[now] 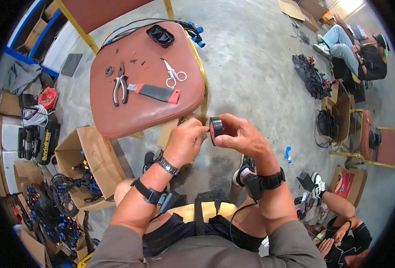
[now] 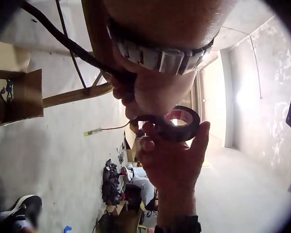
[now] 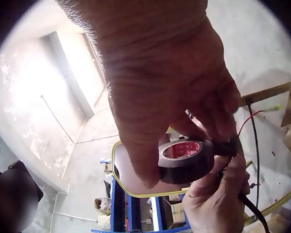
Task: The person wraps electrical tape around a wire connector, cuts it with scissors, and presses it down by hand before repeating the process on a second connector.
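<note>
My right hand [image 1: 243, 136] grips a roll of black electrical tape [image 1: 217, 128] between thumb and fingers, its red-printed core [image 3: 182, 150] facing sideways. Close against the roll, my left hand [image 1: 185, 140] holds a black cable [image 2: 63, 41] in curled fingers. Black tape spans the short gap from roll to cable in the right wrist view. A thin red wire [image 3: 247, 121] with a pale tip sticks out past the fingers. On the red chair seat [image 1: 143, 118] ahead lie pliers [image 1: 120, 87], a utility knife [image 1: 155, 92], white-handled scissors [image 1: 174, 75] and a small ring-shaped piece [image 1: 109, 70].
A black plastic tray [image 1: 160, 35] and cables [image 1: 130, 31] lie at the seat's back. To the left stands an open carton [image 1: 101, 156] with cables. More cable bundles [image 1: 54, 223] lie beyond it. Other people sit at the right, near another chair [image 1: 380, 145].
</note>
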Tool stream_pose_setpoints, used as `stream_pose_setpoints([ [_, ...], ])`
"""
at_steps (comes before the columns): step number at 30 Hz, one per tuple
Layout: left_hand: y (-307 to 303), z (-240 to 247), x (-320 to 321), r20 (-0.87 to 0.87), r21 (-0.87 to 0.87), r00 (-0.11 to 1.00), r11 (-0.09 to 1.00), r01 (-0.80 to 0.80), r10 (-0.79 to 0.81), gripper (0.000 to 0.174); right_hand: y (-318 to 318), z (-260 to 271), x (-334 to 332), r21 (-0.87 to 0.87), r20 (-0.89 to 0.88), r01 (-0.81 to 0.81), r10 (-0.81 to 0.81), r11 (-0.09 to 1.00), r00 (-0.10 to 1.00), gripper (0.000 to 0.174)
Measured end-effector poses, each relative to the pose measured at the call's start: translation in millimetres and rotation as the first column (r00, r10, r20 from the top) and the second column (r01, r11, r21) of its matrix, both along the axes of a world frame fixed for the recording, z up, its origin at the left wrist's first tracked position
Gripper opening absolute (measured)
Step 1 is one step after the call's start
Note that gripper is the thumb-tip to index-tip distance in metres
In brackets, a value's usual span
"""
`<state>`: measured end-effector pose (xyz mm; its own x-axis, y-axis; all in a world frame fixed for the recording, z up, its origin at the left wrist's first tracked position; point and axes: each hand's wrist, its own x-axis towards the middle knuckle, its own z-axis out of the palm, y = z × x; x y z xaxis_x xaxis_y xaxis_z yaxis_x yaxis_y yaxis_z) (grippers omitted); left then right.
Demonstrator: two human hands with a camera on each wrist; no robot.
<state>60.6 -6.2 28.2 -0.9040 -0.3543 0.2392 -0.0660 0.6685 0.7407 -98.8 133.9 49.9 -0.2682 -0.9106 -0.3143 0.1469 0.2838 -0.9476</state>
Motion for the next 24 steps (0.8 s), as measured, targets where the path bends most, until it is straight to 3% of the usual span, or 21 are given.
stream_pose_setpoints([
  [2, 3.9, 1.1, -1.1, 0.008, 0.023, 1.0, 1.0, 0.009, -0.009, 0.015, 1.6, 1.8, -5.8, -0.04, -0.272, -0.017, 0.005, 0.999, 0.962, 0.056],
  [3, 5.5, -0.1, -1.4, -0.004, 0.094, 1.0, 0.995, 0.016, -0.016, 0.015, 2.7, 1.3, -7.6, -0.04, -0.272, 0.0, -0.01, 0.999, 0.962, 0.056],
  [5, 7.0, -2.8, -1.2, -0.014, 0.163, 0.999, 0.986, 0.042, -0.041, 0.015, 2.4, -1.1, -8.3, -0.005, -0.082, 0.0, 0.0, 1.0, 0.997, 0.053],
  [7, 7.5, -4.3, 0.2, 0.035, 0.337, 0.997, 0.94, 0.048, -0.064, 0.015, 1.2, 5.6, -7.8, 0.015, -0.089, -0.004, 0.005, 1.0, 0.996, 0.051],
  [8, 9.1, -2.9, 0.8, 0.04, 0.338, 0.996, 0.939, 0.066, -0.085, 0.015, 0.7, 7.5, -7.8, 0.035, -0.098, -0.027, 0.03, 0.999, 0.995, 0.049],
  [11, 12.5, 4.7, 0.7, 0.124, 0.448, 0.991, 0.894, -0.013, -0.047, 0.015, 0.1, 2.0, -10.2, 0.036, -0.14, -0.034, 0.039, 0.999, 0.989, 0.048],
  [13, 13.0, 5.2, 0.7, 0.155, 0.584, 0.988, 0.808, -0.082, -0.011, 0.019, -1.5, 6.8, -9.2, 0.044, -0.151, -0.008, 0.015, 0.999, 0.988, 0.053],
  [19, 12.1, -7.2, 1.6, 0.152, 0.57, 0.987, 0.82, -0.053, -0.042, 0.023, -3.6, -4.5, -5.2, -0.057, -0.193, 0.025, -0.035, 0.998, 0.981, 0.066],
  [21, 13.8, -4.8, 1.5, 0.138, 0.609, 0.99, 0.792, -0.051, -0.042, 0.023, -4.1, -1.3, -7.6, 0.0, -0.212, -0.001, 0.001, 1.0, 0.977, 0.068],
  [24, 16.6, 4.4, 0.8, 0.126, 0.494, 0.991, 0.869, -0.027, -0.041, 0.025, -3.9, -1.7, -10.2, 0.059, -0.246, -0.009, 0.023, 0.998, 0.969, 0.07],
])
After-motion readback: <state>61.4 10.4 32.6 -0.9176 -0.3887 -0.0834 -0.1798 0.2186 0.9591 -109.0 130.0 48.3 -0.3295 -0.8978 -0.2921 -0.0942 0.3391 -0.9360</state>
